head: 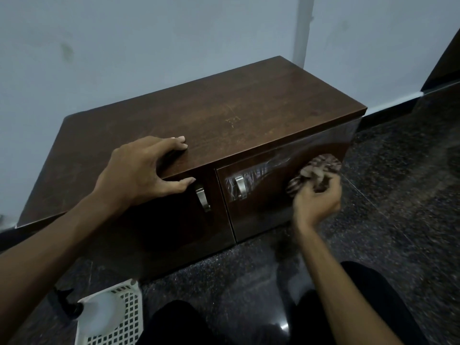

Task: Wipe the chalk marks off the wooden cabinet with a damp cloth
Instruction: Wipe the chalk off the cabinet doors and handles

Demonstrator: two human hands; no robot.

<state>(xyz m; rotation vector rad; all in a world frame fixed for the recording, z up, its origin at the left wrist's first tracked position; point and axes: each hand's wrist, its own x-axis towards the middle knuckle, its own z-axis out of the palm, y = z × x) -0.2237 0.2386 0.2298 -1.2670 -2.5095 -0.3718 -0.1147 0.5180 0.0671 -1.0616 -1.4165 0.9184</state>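
Note:
A low dark wooden cabinet (224,115) stands against the wall, with two doors and metal handles. White chalk marks (251,175) smear the upper left of the right door, around its handle (240,187). My right hand (316,200) is shut on a bunched striped cloth (315,171) and presses it against the right door, right of the chalk. My left hand (142,170) rests flat on the cabinet's front top edge, fingers spread, thumb over the left door near its handle (202,199). Faint pale marks (232,120) show on the cabinet top.
A white perforated plastic basket (117,317) sits on the dark speckled floor at lower left, holding a white spray bottle with a black trigger (67,302). My dark-clothed knees (323,319) are close to the cabinet front. A dark piece of furniture (445,63) stands at far right.

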